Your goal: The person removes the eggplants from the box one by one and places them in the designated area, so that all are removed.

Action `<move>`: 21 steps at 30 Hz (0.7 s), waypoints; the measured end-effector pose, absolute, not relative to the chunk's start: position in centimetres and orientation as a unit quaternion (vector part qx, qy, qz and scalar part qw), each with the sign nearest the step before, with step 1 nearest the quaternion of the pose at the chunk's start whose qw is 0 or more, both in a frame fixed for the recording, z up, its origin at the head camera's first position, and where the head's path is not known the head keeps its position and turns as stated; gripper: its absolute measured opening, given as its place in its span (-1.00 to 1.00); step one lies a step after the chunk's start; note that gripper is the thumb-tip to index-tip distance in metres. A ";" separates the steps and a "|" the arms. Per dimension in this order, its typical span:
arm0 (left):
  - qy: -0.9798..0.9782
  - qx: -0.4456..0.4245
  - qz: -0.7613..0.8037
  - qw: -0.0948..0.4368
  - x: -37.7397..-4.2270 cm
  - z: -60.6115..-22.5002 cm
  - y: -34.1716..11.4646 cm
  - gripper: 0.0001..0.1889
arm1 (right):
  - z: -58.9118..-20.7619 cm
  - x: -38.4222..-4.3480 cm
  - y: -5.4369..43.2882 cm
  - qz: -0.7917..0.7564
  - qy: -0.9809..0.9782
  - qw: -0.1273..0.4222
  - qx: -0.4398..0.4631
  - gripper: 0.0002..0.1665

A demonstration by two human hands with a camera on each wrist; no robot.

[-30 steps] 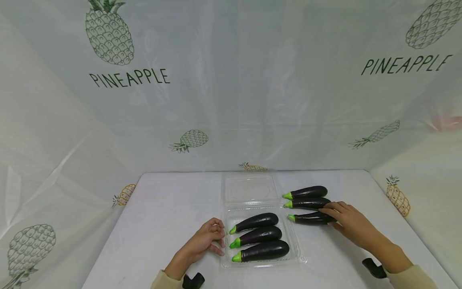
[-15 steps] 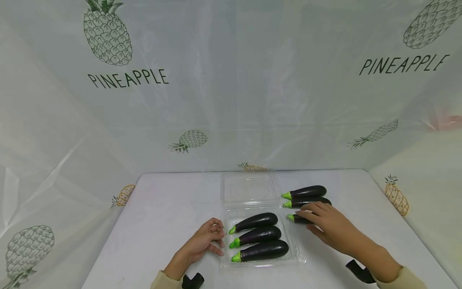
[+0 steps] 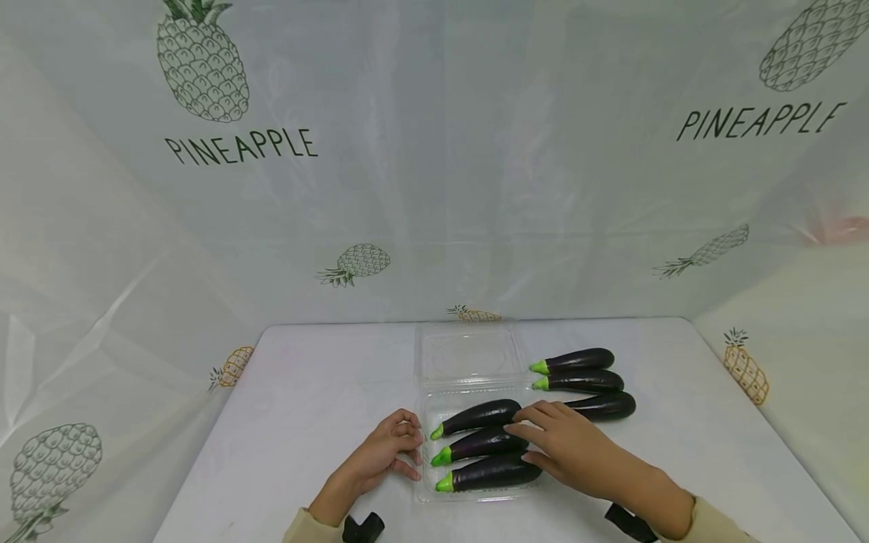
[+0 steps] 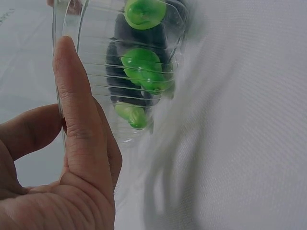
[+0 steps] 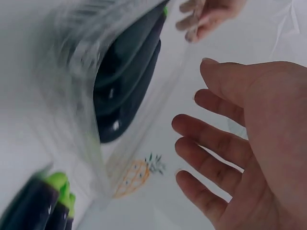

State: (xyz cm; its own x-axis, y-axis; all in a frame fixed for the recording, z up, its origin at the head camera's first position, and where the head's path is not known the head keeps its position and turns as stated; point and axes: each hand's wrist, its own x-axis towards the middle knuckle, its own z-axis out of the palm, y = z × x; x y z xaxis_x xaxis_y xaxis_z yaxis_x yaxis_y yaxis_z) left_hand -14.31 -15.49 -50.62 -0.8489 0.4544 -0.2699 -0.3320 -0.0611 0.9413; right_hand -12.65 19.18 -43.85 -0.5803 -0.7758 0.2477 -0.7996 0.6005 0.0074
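Observation:
A clear plastic clamshell container (image 3: 475,494) lies open on the table with three dark eggplants inside, among them a front eggplant (image 3: 498,471). My left hand (image 3: 383,456) is at its left side; in the left wrist view, the thumb and fingers (image 4: 79,110) hold the rim between them. My right hand (image 3: 577,449) hovers over the container's right side, covering part of it and the blunt ends of the eggplants. In the right wrist view its fingers (image 5: 211,136) are spread and hold nothing.
To the container's right lie three more eggplants: a back one (image 3: 580,360), a middle one (image 3: 584,380) and a near one (image 3: 607,407) whose stem end the right hand hides. The flat lid (image 3: 468,358) extends toward the back curtain (image 3: 434,188), printed with pineapples.
My right hand has moved left, from the near loose eggplant to above the container. My left hand has stayed at the container's left side. The eggplants lie where they were.

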 end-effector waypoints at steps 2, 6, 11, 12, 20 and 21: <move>0.628 0.048 0.728 0.271 -14.3 -50.6 -15.5 -0.79 | -44.2 -12.6 18.6 0.057 -0.880 0.120 0.456 -0.49; 0.626 0.050 0.730 0.270 -14.2 -50.7 -15.5 -0.80 | -44.8 -12.6 17.8 0.062 -0.871 0.119 0.473 -0.48; 0.626 0.052 0.730 0.269 -14.3 -50.7 -15.5 -0.80 | -45.6 -12.9 17.4 0.048 -0.867 0.120 0.481 -0.48; 0.626 0.051 0.730 0.270 -14.3 -50.7 -15.5 -0.80 | -45.7 -13.0 17.3 0.046 -0.867 0.121 0.482 -0.48; 0.629 0.046 0.727 0.272 -14.3 -50.7 -15.5 -0.78 | -46.2 -13.3 16.8 0.018 -0.872 0.095 0.479 -0.48; 0.628 0.045 0.727 0.272 -14.3 -50.7 -15.5 -0.78 | -46.3 -13.3 16.7 0.014 -0.873 0.095 0.479 -0.47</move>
State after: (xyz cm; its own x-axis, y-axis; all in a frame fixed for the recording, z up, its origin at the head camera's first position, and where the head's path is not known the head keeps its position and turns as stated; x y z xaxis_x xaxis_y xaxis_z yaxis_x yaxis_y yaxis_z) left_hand -14.32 -15.49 -50.67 -0.8478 0.4527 -0.2760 -0.3388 -0.0620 0.9388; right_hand -13.33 16.75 -46.30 -0.5230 -0.8334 0.1790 -0.8388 0.5405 0.0657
